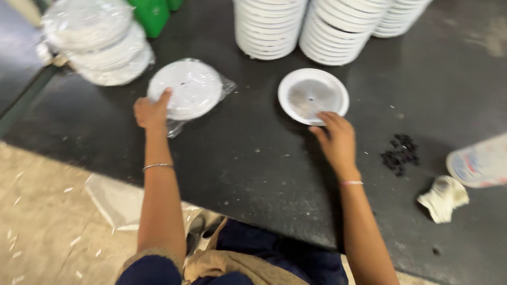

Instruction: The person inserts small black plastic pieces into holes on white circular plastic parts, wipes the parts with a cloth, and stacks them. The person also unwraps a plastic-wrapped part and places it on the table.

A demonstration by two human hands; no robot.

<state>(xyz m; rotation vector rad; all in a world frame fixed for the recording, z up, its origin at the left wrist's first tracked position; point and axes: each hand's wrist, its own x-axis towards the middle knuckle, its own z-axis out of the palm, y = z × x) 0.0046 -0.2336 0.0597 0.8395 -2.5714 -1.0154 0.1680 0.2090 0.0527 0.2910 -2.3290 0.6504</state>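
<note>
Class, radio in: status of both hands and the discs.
Left hand gripping bagged white disc. Right hand touching bare white disc, fingers at its rim. Nothing between them on the dark mat.

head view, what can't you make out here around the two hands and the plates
- Stacks of white plates: tops cut off by the upper edge.
- Bottle: cut by the right edge, blurred.
- Left hand fingers: hidden under the wrapped plate.
- Right hand fingertips on the single plate: motion blur hides the grip.
- Dark bits: too small to identify.
</note>
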